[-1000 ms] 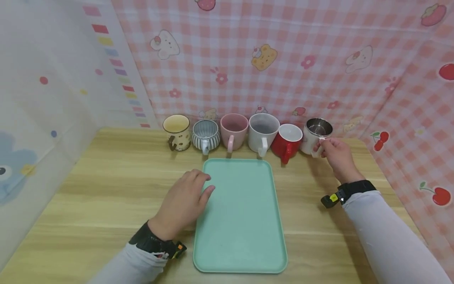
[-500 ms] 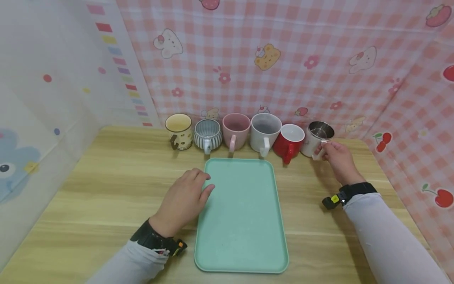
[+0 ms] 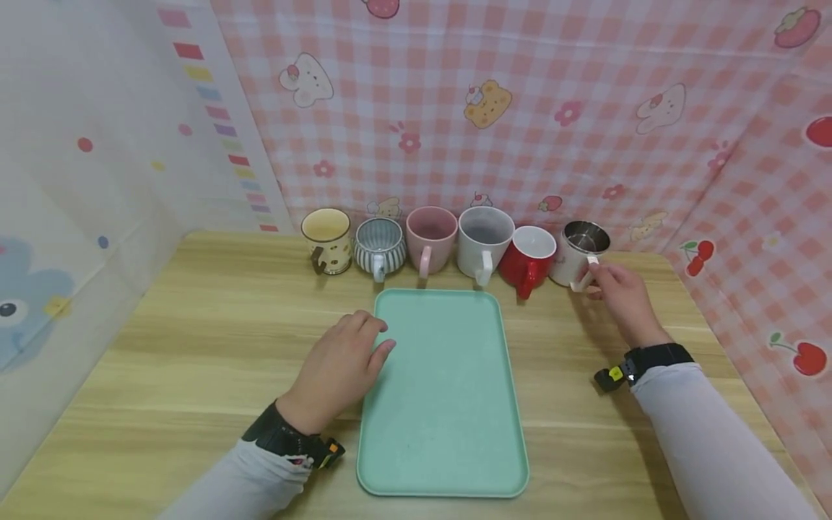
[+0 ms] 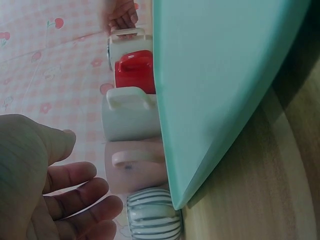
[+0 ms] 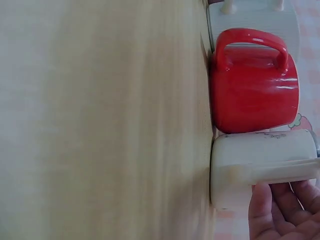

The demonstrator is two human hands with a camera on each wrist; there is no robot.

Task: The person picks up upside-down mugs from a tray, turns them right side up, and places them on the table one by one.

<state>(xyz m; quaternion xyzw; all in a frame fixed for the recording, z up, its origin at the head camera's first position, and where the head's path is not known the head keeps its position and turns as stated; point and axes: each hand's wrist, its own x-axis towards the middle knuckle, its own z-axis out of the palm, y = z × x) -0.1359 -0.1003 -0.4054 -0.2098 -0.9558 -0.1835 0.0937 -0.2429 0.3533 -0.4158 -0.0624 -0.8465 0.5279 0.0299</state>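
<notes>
A white mug [image 3: 570, 261] with a steel lining stands at the right end of a row of mugs. My right hand [image 3: 622, 295] is at its handle [image 5: 280, 172], fingertips touching the handle's outer side; in the right wrist view the fingers are not wrapped round it. My left hand [image 3: 339, 361] hovers at the left edge of the green tray [image 3: 445, 397], fingers loosely bent, holding nothing. The red mug [image 3: 525, 263] stands just left of the white steel-lined one.
Left of the red mug stand a white mug [image 3: 477, 249], a pink mug [image 3: 429, 245], a striped cup [image 3: 380, 253] and a yellow spotted mug [image 3: 334, 249]. All handles face forward. Patterned cloth [image 3: 416, 108] hangs behind the wooden table [image 3: 195, 347].
The fingers of my right hand have come out of the white steel-lined mug's handle to its outer side. That mug has shifted slightly forward and turned a little. The left hand stays put.
</notes>
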